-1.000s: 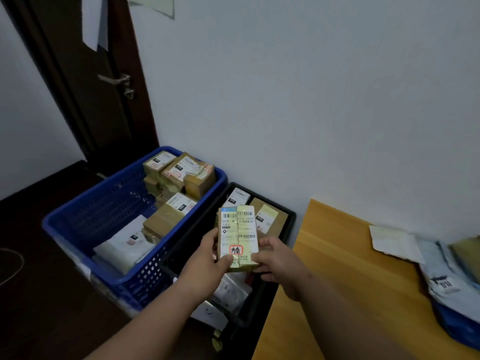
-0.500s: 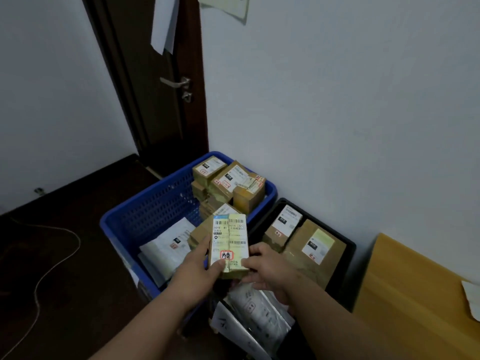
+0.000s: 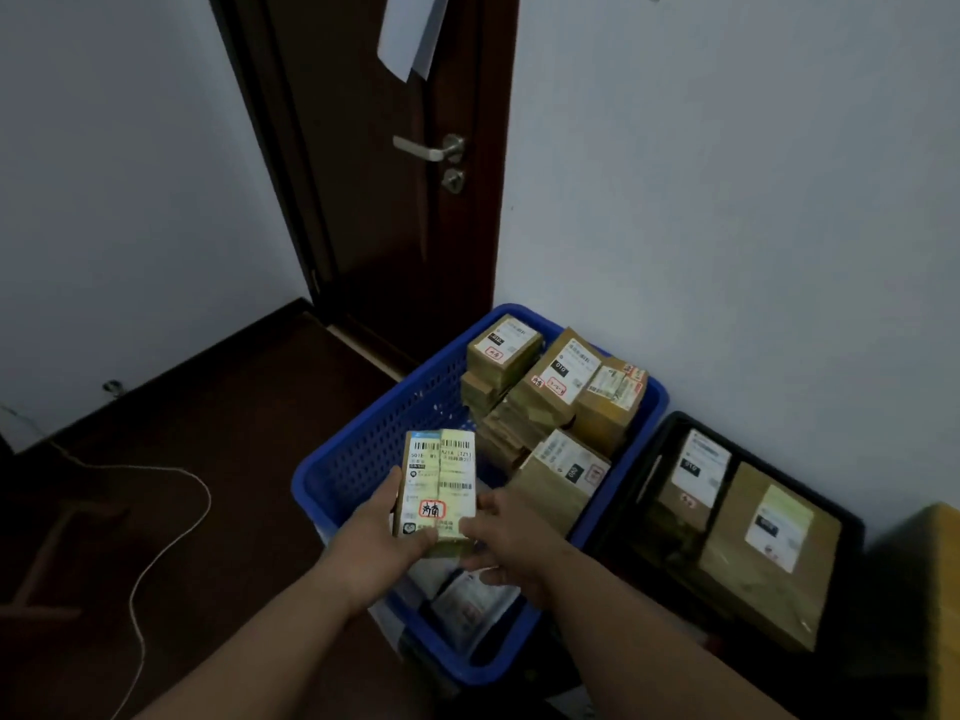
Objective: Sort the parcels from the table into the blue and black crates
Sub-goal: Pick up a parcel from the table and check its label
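- A small parcel (image 3: 439,485), a narrow box with white and yellow labels, barcodes and a red stamp, is held upright above the blue crate (image 3: 363,459), over its near half.
- The left hand (image 3: 371,543) holds the parcel from the left and below: the thumb lies across the bottom of the label face and the fingers reach up behind the left edge, so this grip is curled round the box.
- The right hand (image 3: 506,537) meets the parcel at its lower right corner; its fingers are blurred, bent toward the box and touching it, with the grip pinching the right edge.
- Inside the blue crate, at its far end by the wall, brown boxes (image 3: 550,376) with white labels are stacked above the rim; another labelled box (image 3: 563,478) lies just right of the held parcel.
- White plastic mail bags (image 3: 467,600) lie on the crate's bottom at its near end, under the hands.
- The black crate (image 3: 649,459) stands just right of the blue crate, touching or nearly touching it, and holds two large brown boxes (image 3: 763,553) lying flat.
- Left of the blue crate a white cable (image 3: 171,517) snakes over the dark floor (image 3: 208,433).
- Behind the blue crate a dark door (image 3: 384,241) with a metal handle (image 3: 428,149) is set in the white wall.
- A corner of the yellow tabletop (image 3: 943,589) shows right of the black crate.
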Action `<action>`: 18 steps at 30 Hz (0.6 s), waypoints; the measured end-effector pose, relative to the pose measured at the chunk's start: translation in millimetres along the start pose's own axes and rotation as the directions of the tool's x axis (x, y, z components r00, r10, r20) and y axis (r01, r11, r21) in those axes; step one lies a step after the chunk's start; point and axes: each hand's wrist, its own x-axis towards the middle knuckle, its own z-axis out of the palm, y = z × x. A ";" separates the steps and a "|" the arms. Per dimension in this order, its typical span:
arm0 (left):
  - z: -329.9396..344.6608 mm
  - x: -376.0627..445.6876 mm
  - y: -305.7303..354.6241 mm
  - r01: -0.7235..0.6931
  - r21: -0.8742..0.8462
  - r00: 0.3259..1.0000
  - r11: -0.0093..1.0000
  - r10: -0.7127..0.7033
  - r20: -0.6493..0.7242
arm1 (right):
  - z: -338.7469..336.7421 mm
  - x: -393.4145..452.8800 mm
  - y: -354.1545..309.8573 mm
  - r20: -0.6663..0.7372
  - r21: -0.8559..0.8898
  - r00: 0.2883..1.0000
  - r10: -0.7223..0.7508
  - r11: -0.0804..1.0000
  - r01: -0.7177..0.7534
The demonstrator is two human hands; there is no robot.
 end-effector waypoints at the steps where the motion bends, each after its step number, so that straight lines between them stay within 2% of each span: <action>1: -6.4 6.4 -0.3 -0.002 0.014 1.000 1.000 0.001 0.016 | 3.4 3.2 -3.6 -0.013 0.019 1.000 0.007 1.000 -0.007; 7: -6.0 50.5 10.6 -0.067 0.041 0.994 0.997 0.063 0.089 | -17.9 24.9 -20.5 -0.096 0.133 0.993 0.069 0.989 -0.056; 15: -4.7 114.1 22.5 0.031 0.066 0.995 0.997 -0.037 0.097 | -46.5 69.5 -37.4 -0.115 0.194 0.989 0.088 0.979 -0.064; 18: -7.8 140.1 28.6 0.022 0.093 0.996 0.995 -0.029 0.079 | -58.2 91.4 -49.5 -0.124 0.162 0.990 0.069 0.986 -0.049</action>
